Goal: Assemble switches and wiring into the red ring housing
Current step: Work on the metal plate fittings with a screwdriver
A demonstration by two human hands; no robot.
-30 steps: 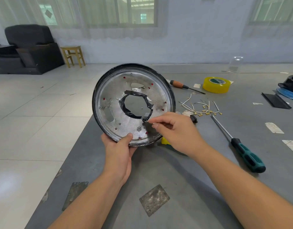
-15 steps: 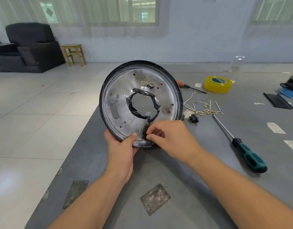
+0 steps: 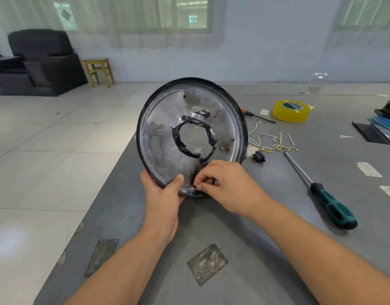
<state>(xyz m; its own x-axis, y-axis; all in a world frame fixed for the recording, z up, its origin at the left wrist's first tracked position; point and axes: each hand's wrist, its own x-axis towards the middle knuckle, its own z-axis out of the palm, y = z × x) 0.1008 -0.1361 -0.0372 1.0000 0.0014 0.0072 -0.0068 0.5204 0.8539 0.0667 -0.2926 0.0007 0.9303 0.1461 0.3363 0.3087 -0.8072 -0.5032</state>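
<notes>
The ring housing is up on edge above the grey bench, metal face to the camera, black tape ragged around its centre hole. The left hand grips the lower rim, thumb pressed flat on the plate. The right hand is right beside it, fingers curled tight at the bottom edge, pinching something too small to make out. Behind the housing, a black switch lies on the bench just beside the loose wires. A green-handled screwdriver lies to the right, yellow tape roll further back.
</notes>
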